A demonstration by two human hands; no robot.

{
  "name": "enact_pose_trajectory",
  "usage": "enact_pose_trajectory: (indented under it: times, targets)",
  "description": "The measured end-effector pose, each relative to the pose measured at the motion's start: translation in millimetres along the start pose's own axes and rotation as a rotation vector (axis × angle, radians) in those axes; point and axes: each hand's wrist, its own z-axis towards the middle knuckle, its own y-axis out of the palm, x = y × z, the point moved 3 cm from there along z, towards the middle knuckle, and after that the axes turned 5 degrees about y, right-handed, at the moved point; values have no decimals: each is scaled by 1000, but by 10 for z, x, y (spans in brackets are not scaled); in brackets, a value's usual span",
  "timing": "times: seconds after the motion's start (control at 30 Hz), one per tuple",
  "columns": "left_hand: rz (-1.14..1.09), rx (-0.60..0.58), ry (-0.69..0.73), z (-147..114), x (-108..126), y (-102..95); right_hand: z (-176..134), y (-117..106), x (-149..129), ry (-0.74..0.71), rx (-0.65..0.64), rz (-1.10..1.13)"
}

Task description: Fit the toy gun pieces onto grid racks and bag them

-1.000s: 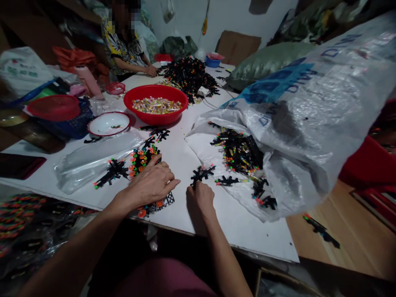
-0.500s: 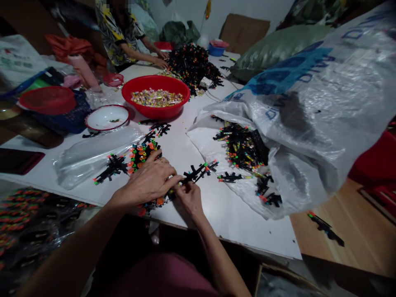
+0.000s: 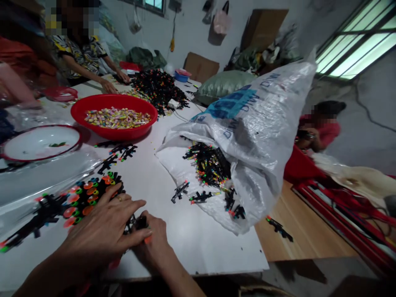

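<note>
My left hand [image 3: 103,225] lies over a row of black toy guns with orange and green suction-cup tips [image 3: 88,194], its fingers apart and its thumb reaching toward my right hand. My right hand [image 3: 156,237] is closed around a small black toy gun [image 3: 140,222] with an orange tip, close beside the left thumb; the fingers partly hide it. Left of the row lies a larger black toy gun [image 3: 40,214]. A few more toy guns [image 3: 119,154] rest just beyond. To the right, toy guns [image 3: 210,165] spill from the mouth of a white woven sack [image 3: 256,140].
A red basin [image 3: 114,132] holds small colourful pieces, with a white enamel dish [image 3: 40,142] beside it. At the far end, a person [image 3: 80,53] reaches toward a heap of black toys [image 3: 161,88]. Another person [image 3: 324,123] sits at right. One toy gun [image 3: 280,228] lies on the wooden board.
My view has swung right, bringing the window and second person in. A toy gun from beside the sack is now drawn back between my hands. The left fingers have spread more.
</note>
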Motion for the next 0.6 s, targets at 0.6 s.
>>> enact_pose_trajectory:
  times: [0.6]
  targets:
    - [-35, 54, -14, -43, -257, 175, 1492, -2030, 1481, 276, 326, -306]
